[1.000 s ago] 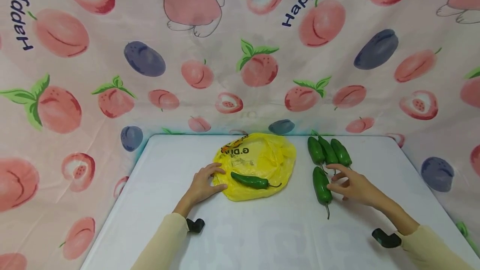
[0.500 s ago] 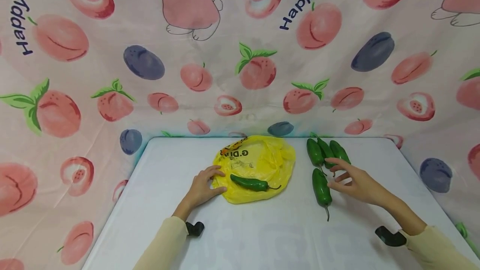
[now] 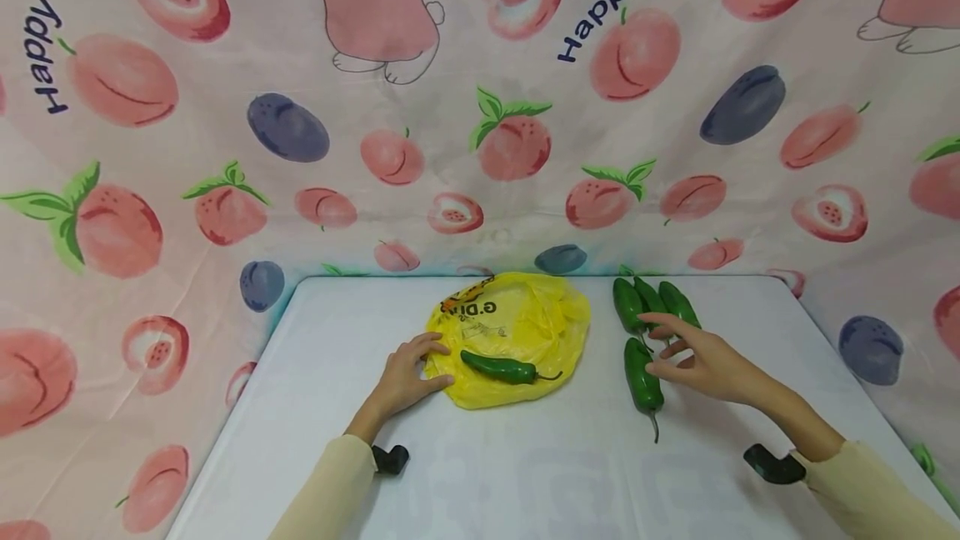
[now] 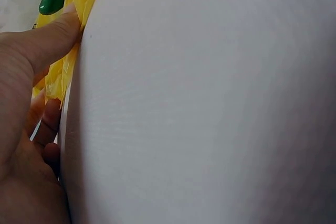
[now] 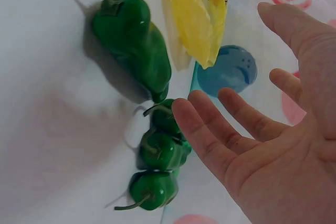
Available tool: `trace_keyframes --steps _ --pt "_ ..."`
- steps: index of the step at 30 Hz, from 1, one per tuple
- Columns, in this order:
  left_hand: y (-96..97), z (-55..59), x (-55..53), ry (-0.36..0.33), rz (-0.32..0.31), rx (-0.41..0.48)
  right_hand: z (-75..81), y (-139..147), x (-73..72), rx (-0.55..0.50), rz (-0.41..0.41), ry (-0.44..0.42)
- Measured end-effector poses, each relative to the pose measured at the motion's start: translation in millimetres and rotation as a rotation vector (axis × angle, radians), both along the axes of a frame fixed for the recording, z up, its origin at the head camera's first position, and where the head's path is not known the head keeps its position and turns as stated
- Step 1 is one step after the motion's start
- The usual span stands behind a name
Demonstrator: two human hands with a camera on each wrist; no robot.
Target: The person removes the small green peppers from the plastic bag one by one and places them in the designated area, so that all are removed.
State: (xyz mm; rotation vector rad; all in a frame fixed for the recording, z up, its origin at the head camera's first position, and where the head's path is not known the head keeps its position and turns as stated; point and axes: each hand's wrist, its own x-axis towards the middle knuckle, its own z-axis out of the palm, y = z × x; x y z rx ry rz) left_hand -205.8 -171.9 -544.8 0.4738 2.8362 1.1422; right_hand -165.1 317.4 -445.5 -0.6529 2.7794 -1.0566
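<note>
A flattened yellow plastic bag (image 3: 528, 323) lies on the table with one long green pepper (image 3: 498, 368) on top. At the bag's left edge rests my left hand (image 3: 405, 375); its thumb (image 4: 52, 40) touches the plastic in the left wrist view, and its fingers are apart. Right of the bag, another green pepper (image 3: 642, 380) lies with its stem toward me. Behind it are three more side by side, one of them a pepper (image 3: 627, 307) at the left. My right hand (image 3: 708, 365) hovers above these peppers, fingers spread and holding nothing, hiding part of the rear ones.
The white table (image 3: 510, 473) ends at a back edge against a fruit-print cloth (image 3: 495, 215). Black wrist mounts, one on the left wrist (image 3: 391, 459) and one on the right wrist (image 3: 776, 465), stick out above the table.
The view has tilted up slightly. My right hand has shifted a little left and up over the peppers. The left hand, the bag and the peppers keep their places.
</note>
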Motion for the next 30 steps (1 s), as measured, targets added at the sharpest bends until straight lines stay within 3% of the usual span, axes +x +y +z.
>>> trace_keyframes --steps 17,30 --pt "0.8 -0.4 -0.3 -0.013 0.006 -0.002 7.0 -37 -23.0 -0.049 0.127 0.021" --pt "1.3 1.5 0.3 -0.023 0.014 -0.008 5.1 -59 -36.0 -0.053 0.196 -0.021"
